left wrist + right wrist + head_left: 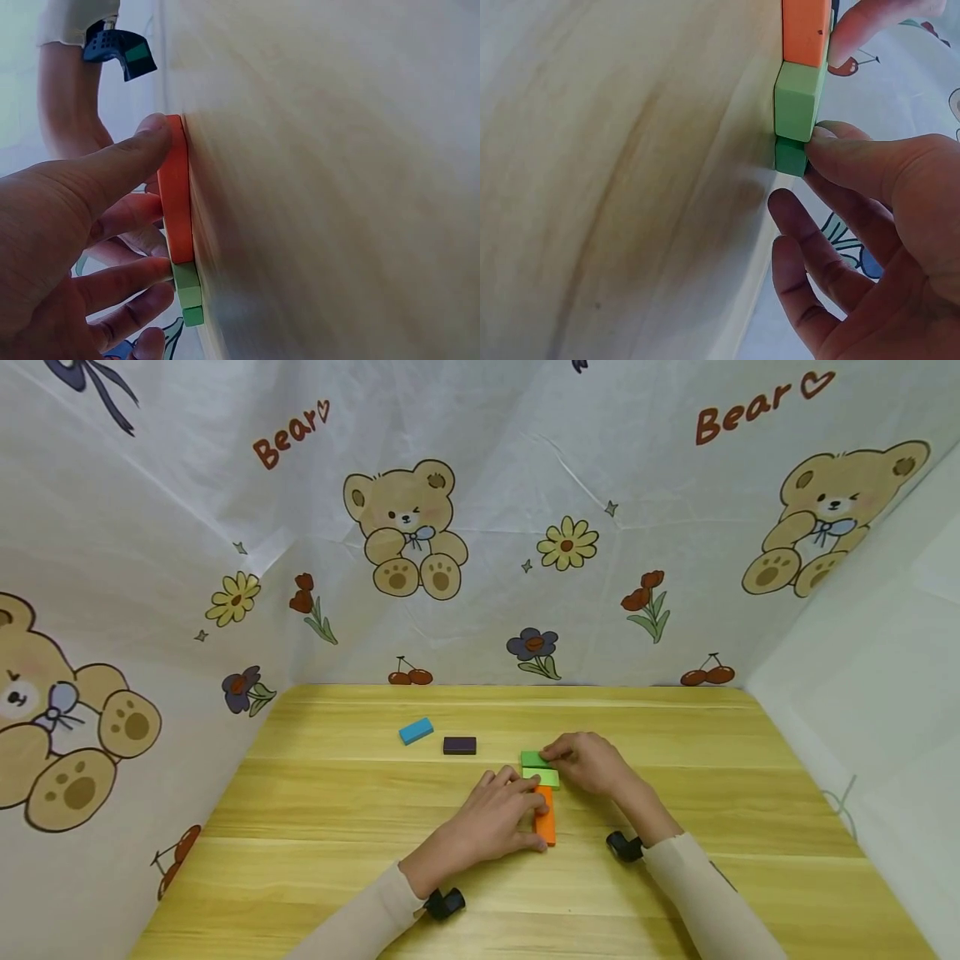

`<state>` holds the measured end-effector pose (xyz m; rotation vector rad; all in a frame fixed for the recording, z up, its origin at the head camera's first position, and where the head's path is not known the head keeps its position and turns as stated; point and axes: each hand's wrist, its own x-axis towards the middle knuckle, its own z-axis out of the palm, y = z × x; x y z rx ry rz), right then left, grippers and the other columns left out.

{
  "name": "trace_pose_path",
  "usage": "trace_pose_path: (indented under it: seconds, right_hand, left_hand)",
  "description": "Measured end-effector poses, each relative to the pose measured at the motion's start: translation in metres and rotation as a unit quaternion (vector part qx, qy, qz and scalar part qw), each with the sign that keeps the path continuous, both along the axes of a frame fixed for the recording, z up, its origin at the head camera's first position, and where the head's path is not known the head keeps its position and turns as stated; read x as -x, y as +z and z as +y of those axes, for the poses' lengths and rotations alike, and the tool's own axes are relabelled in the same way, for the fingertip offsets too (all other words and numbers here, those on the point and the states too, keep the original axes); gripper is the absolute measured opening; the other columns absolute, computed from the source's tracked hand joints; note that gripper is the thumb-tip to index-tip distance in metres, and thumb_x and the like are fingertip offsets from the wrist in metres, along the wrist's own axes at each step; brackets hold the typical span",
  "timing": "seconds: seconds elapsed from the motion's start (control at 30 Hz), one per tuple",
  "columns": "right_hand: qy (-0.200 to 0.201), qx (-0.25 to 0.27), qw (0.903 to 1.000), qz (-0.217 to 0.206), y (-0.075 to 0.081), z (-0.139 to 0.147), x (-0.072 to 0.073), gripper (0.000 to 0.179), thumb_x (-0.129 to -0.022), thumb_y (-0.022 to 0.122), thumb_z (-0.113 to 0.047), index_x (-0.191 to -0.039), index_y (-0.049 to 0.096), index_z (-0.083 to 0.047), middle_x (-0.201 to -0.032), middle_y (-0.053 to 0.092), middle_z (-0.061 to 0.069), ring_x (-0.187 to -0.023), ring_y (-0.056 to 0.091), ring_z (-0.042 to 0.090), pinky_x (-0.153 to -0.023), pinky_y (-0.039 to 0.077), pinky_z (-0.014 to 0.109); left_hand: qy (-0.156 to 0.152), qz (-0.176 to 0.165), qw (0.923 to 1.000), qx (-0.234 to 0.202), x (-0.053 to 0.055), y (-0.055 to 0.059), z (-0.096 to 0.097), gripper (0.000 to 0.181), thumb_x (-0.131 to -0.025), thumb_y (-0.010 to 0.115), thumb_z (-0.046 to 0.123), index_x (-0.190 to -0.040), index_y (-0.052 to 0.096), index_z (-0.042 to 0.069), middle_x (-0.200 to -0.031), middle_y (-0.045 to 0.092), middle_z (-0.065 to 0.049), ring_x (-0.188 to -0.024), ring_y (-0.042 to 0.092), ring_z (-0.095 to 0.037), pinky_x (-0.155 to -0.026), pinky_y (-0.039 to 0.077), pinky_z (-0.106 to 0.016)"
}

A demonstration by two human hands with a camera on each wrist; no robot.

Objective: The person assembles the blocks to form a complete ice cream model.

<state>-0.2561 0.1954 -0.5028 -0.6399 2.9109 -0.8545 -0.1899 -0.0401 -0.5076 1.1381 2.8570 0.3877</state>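
Three blocks lie end to end on the wooden table: an orange block (550, 828) nearest, a light green block (546, 774) past it, and a darker green block (531, 759) at the far end. My left hand (486, 823) rests over the row from the left. Its thumb touches the near end of the orange block (175, 202) and other fingertips sit along the orange and light green tops. From the right, my right hand (591, 766) pinches the right end of the darker green block (790, 156) between thumb and forefinger. Its other fingers are spread apart.
A blue block (416, 731) and a dark purple block (460, 746) lie on the table to the left of the row's far end. Behind the table (337, 793) hangs a white cloth (495, 568) printed with bears and flowers.
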Motion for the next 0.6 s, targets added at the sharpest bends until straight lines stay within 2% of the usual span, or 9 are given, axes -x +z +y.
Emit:
trace_pose_path:
  seconds: [0.33,0.47,0.6]
  right_hand:
    - [-0.002,-0.022,0.9997,-0.008,0.004,-0.001,-0.004,0.022,-0.103,0.072,-0.011,-0.118,0.085,-0.017,-0.125,0.082,0.0,-0.123,0.074,0.032,-0.106,0.057,0.057]
    - [0.013,-0.026,0.9996,-0.005,0.004,-0.003,-0.006,0.021,-0.103,0.071,-0.011,-0.119,0.084,-0.014,-0.131,0.08,0.004,-0.126,0.073,0.034,-0.108,0.056,0.057]
    - [0.037,-0.047,0.9981,0.016,0.004,-0.004,-0.012,0.024,-0.1,0.077,-0.02,-0.122,0.082,-0.011,-0.136,0.075,0.008,-0.126,0.068,0.036,-0.109,0.055,0.057]
  left_hand:
    - [-0.002,0.002,1.0,-0.004,0.001,-0.001,0.0,0.044,-0.087,0.081,0.064,-0.121,0.077,0.037,-0.16,0.06,0.0,-0.12,0.049,-0.015,-0.092,0.038,-0.032]
    - [-0.001,0.005,1.0,-0.001,0.001,0.0,0.0,0.043,-0.087,0.081,0.065,-0.12,0.077,0.037,-0.16,0.06,0.0,-0.12,0.049,-0.015,-0.091,0.037,-0.032]
    - [-0.003,0.007,1.0,0.003,0.001,0.001,0.0,0.045,-0.087,0.08,0.066,-0.12,0.077,0.037,-0.158,0.062,0.001,-0.119,0.049,-0.015,-0.09,0.036,-0.031]
